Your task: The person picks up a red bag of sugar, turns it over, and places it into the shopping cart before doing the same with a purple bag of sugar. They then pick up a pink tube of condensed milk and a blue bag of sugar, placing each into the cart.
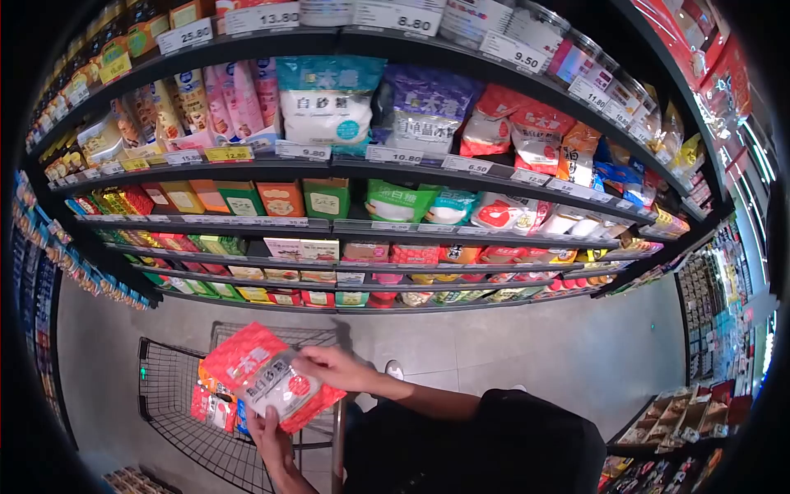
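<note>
A red and white bag of sugar [284, 387] with Chinese print is held tilted above the shopping cart. My right hand [336, 369] grips its upper right side, fingers over the front. At the lower edge my left hand [270, 435] pinches it, with the thumb and fingers closed on the plastic. Below, inside the black wire shopping cart [169, 412], lie a red packet [212, 411], something orange and a blue item, partly hidden behind the bag.
Ahead stands a long shelf unit [346, 173] with price tags, sugar bags, boxes and jars. A teal and white sugar bag [329, 103] and a purple bag [424, 111] stand on an upper shelf. Racks of goods line both sides, over a grey tiled floor [494, 350].
</note>
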Action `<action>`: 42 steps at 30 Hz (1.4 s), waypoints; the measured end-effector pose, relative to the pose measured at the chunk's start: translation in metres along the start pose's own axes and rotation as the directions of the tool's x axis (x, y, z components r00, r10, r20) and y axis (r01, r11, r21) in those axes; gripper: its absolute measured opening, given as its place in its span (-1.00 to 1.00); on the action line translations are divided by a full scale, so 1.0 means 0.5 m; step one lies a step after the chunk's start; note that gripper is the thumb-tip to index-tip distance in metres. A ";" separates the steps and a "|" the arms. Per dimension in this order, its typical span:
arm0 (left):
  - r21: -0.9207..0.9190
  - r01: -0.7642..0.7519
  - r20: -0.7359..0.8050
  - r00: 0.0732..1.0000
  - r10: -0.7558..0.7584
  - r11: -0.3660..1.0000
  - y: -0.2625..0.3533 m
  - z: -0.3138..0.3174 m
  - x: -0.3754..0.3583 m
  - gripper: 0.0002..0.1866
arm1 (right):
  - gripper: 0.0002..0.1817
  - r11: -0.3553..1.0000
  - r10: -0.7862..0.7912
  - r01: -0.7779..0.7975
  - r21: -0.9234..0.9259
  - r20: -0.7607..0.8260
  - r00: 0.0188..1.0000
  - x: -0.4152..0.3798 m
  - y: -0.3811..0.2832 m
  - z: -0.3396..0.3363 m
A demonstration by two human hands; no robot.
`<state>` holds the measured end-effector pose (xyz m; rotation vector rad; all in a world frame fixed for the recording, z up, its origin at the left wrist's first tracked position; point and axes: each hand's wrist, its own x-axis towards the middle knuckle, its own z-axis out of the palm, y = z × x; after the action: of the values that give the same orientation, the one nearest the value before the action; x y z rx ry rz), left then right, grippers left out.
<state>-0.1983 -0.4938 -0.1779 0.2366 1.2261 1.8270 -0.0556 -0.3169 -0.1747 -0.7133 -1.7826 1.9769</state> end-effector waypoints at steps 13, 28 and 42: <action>0.217 -0.133 -0.551 0.801 0.234 0.967 0.187 -0.501 0.100 -0.54 | -0.67 0.567 -0.160 0.271 -0.778 0.219 0.963 -0.026 0.110 0.197; 0.171 0.016 -0.743 0.659 0.118 0.985 -0.174 -0.975 0.371 -0.62 | -0.83 0.372 -0.176 0.222 -0.901 0.166 0.970 0.015 0.125 0.217; 0.339 0.517 -0.908 0.398 0.130 0.786 -0.334 -1.044 0.402 -0.25 | -0.80 0.322 -0.153 0.167 -0.932 0.123 0.981 0.060 0.106 0.251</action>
<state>-0.5256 -0.6608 -0.6315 -0.7081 2.4770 1.2118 -0.1521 -0.4056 -0.2228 -0.7494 -2.8379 0.5722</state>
